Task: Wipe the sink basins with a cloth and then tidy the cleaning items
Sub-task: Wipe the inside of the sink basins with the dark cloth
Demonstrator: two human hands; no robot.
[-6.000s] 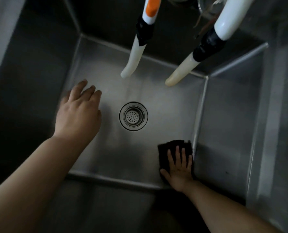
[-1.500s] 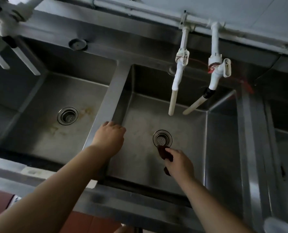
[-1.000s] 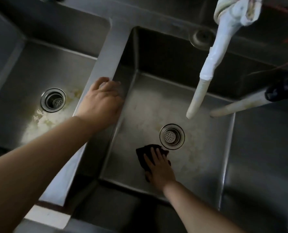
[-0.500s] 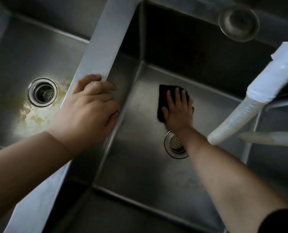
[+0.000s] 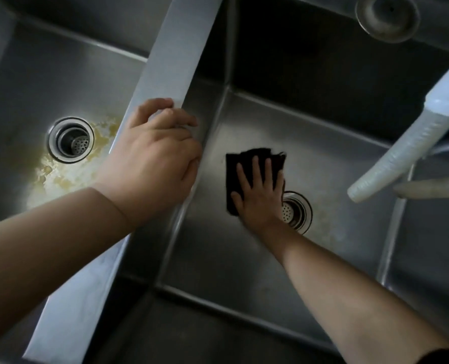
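Note:
I look down into two steel sink basins split by a flat divider (image 5: 176,56). My right hand (image 5: 261,195) lies flat with fingers spread on a dark cloth (image 5: 234,169), pressing it on the floor of the right basin (image 5: 244,258), just left of its drain (image 5: 297,212). My left hand (image 5: 152,158) rests on the divider, fingers curled over its edge. The left basin (image 5: 21,101) has yellowish stains (image 5: 53,177) around its drain (image 5: 71,140).
A white ribbed hose (image 5: 401,151) and a second pale spout (image 5: 433,189) hang over the right side of the right basin. A round metal overflow fitting (image 5: 387,17) sits on the back wall. The basin walls are steep and dark.
My right hand has slid the cloth from the far part of the basin floor back toward me, beside the drain. My left hand stays on the divider.

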